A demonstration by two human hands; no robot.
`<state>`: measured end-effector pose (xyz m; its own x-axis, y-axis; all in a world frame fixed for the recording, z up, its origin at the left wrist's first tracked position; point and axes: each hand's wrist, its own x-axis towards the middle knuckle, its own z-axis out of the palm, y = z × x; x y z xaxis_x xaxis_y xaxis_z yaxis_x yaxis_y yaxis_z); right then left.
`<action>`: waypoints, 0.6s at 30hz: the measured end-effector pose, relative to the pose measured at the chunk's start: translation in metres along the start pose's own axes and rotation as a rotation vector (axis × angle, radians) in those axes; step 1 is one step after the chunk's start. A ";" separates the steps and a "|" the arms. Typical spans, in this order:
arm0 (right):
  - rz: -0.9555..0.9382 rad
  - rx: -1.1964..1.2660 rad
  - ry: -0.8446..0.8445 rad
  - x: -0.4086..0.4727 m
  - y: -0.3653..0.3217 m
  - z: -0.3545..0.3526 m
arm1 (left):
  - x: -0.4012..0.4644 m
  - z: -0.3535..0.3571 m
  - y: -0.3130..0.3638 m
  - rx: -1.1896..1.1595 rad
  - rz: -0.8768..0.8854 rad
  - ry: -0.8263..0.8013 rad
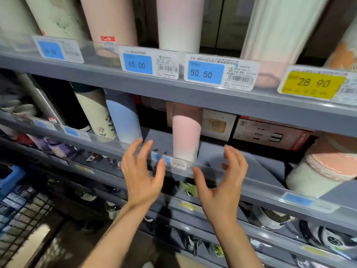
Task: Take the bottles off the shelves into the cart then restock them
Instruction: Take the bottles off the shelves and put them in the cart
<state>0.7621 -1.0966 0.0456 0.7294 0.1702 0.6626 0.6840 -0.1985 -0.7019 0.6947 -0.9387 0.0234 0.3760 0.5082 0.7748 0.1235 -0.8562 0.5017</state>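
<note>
Left hand [142, 175]: raised before middle shelf [251, 192], fingers spread, gently curved, holding nothing | Right hand [222, 182]: opposite, fingers spread, curled inward, holding nothing | Pink bottle [185, 132]: upright at shelf front, beyond and between both hands, untouched | Blue bottle [123, 117]: left of pink | Price tag [204, 73]: 50.50, shelf above

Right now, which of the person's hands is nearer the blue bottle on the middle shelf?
Left. The left hand reaches just below the blue bottle; the right hand hovers farther right, beyond the pink bottle.
</note>
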 end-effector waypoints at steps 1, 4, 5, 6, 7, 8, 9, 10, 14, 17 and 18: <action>0.019 0.002 -0.003 0.005 -0.004 0.011 | 0.009 -0.006 -0.012 -0.026 -0.071 0.040; 0.069 0.002 0.011 0.019 -0.014 0.044 | 0.042 -0.016 -0.045 -0.116 -0.266 0.121; 0.097 -0.003 0.024 0.023 -0.016 0.054 | 0.052 -0.017 -0.053 -0.130 -0.286 0.125; 0.127 -0.011 0.037 0.026 -0.018 0.063 | 0.061 -0.016 -0.060 -0.140 -0.288 0.115; 0.155 -0.029 0.047 0.028 -0.018 0.071 | 0.068 -0.014 -0.066 -0.154 -0.281 0.096; 0.176 -0.057 0.056 0.030 -0.019 0.078 | 0.074 -0.012 -0.071 -0.169 -0.266 0.073; 0.193 -0.090 0.069 0.031 -0.018 0.084 | 0.077 -0.009 -0.075 -0.181 -0.244 0.052; 0.206 -0.118 0.084 0.031 -0.018 0.088 | 0.079 -0.006 -0.078 -0.193 -0.226 0.035; 0.219 -0.189 0.131 0.032 -0.013 0.095 | 0.078 0.001 -0.084 -0.201 -0.184 -0.023; 0.229 -0.230 0.118 0.032 -0.011 0.095 | 0.077 0.001 -0.091 -0.124 -0.138 -0.050; 0.228 -0.231 0.123 0.032 -0.010 0.094 | 0.078 0.000 -0.091 -0.129 -0.164 -0.069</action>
<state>0.7793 -0.9983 0.0492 0.8467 -0.0183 0.5318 0.4726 -0.4334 -0.7673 0.7124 -0.8207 0.0381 0.4233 0.6282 0.6528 0.0709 -0.7413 0.6674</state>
